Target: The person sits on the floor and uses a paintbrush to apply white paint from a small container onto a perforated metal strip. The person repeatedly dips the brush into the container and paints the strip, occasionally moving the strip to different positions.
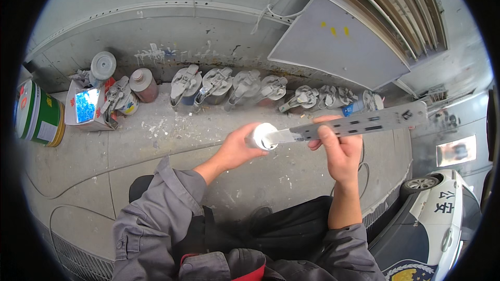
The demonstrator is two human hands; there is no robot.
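Speckled concrete floor (156, 151) stretches beneath the person, splashed with pale paint flecks. Nearest are grey jacket sleeves (156, 218), pushed back from both wrists. Beyond them, the left hand (239, 145) is curled around a small white cup (254, 136), its fingers and thumb closed on the wall and the mouth facing up toward the camera. The right hand (339, 151) pinches a long, slotted metal mixing stick (372, 122), thumb on the upper face, fingers curled behind it; the pale, coated tip is at the cup's mouth, though whether it touches the rim is unclear. To the right stands a white-and-dark car (442, 229). Farther off, paint-smeared lidded tins (217, 86) line the base of the grey wall (208, 34). Left of them are a carton (98, 125) and a green bucket (35, 112); above, right, a light grey panel (336, 47) slants outward.
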